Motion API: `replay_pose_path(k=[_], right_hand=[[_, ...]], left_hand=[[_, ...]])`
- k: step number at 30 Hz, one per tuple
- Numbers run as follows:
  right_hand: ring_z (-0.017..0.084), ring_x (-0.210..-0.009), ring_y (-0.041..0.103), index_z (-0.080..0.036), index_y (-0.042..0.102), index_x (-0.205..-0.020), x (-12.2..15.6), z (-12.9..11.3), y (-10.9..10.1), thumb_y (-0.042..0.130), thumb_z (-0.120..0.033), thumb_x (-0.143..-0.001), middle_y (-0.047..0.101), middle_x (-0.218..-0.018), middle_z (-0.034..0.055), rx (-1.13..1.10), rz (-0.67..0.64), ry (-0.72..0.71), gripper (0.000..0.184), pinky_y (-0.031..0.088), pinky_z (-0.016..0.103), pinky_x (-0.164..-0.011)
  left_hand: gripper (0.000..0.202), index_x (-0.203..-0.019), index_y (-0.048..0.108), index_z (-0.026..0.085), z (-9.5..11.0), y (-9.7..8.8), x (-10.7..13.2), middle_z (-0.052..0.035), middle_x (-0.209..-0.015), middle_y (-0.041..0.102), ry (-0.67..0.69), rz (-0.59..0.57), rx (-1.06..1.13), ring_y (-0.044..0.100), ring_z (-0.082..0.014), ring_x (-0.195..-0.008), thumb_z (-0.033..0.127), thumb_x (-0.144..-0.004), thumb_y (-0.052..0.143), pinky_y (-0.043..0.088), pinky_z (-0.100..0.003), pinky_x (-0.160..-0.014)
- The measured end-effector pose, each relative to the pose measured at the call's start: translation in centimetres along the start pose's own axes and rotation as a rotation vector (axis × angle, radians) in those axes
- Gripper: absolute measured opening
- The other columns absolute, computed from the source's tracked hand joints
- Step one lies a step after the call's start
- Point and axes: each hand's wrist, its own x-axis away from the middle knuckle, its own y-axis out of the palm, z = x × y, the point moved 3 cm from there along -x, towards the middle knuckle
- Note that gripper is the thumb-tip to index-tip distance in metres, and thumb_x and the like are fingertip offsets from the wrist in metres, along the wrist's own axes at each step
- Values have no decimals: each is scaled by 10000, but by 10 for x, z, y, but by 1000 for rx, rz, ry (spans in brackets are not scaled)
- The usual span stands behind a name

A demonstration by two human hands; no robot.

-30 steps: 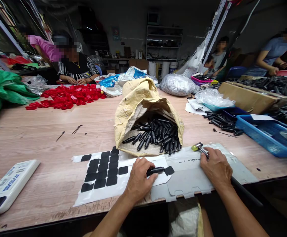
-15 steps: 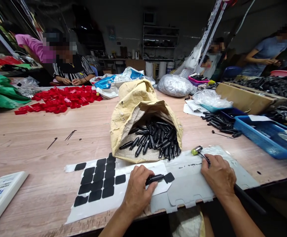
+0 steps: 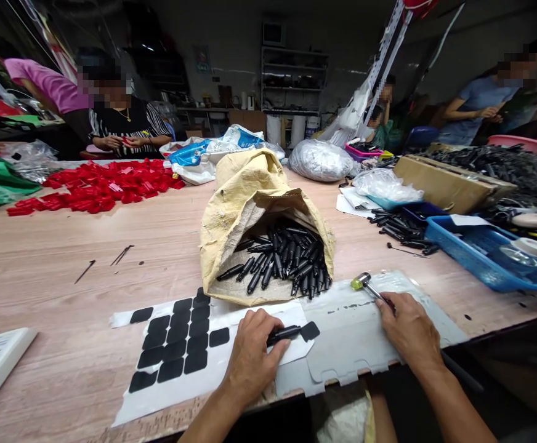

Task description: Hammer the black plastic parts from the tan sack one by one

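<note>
My left hand [image 3: 252, 354] is closed around a black pen-shaped piece [image 3: 286, 333], lying low over the white sheet [image 3: 222, 369]. A black square pad [image 3: 310, 331] sits at the piece's right end; I cannot tell whether it is stuck on. In my right hand [image 3: 411, 326] is the handle of a small hammer [image 3: 361, 281], its yellow-green and metal head up over the grey board [image 3: 356, 351]. Several black square pads [image 3: 173, 351] lie in rows on the sheet's left part. Behind my hands, a yellow woven sack [image 3: 226, 234] opens toward me, full of similar black pieces [image 3: 291, 258].
Red parts [image 3: 111, 184] are heaped at the back left, before a co-worker in black and white. A blue basket [image 3: 494, 271] and a cardboard box [image 3: 448, 184] stand at right. A white box-like object [image 3: 0, 369] lies at the left edge.
The view has turned slightly right, so the table's things sit further left. Both hands keep their holds, with the hammer still raised. The co-worker across has lifted their hands with something red.
</note>
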Motion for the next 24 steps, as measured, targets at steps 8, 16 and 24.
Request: replay_pose_path(k=[8,16,24], right_hand=[[232,-1056,660,-244,657,-1174,50,-72,-54,501,-382,-988,693,-1102,87,-593,-29,-230,279,540,354,-922],[175,-1007,689,-271,569,-1412,94,-129,-54,482,-188,-1006,692,-1078,73,-690,-58,-454,424,577,263,-869],[147,-834,686,-273,559,-1437,105,-129,-39,429,-153,-1009,665,-972,65,-604,-108,-463,463,580,218,-751]], left_hand=[[124,-993,737,233,0,0,1,-61,-927,654,18,9,16,552,-263,-938,249,-876,699,430,-415,-838],[138,-1001,769,240,-4,3,1,-49,-921,654,3,14,23,555,-259,-945,257,-869,734,422,-401,-839],[83,-931,775,226,0,0,-1,-42,-883,640,-16,8,19,542,-250,-924,229,-852,750,407,-383,-824]])
